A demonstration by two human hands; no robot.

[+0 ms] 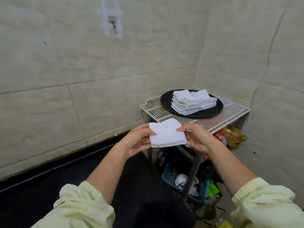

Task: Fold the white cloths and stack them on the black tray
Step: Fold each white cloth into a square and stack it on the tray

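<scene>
A folded white cloth (167,133) hangs in the air in front of me, held by both hands. My left hand (139,140) pinches its left edge and my right hand (196,139) pinches its right edge. Beyond it, a round black tray (166,100) rests on a white wire rack (230,114). On the tray stand two stacks of folded white cloths (192,102), side by side and touching. The held cloth is nearer to me and lower left of the tray, over the rack's front edge.
The wire rack sits in a corner between two tiled walls. Under it lie snack packets (233,135), a blue basket (179,181) with clutter and a dark pole. A black floor strip runs along the left wall. A hook (113,24) is taped to the wall.
</scene>
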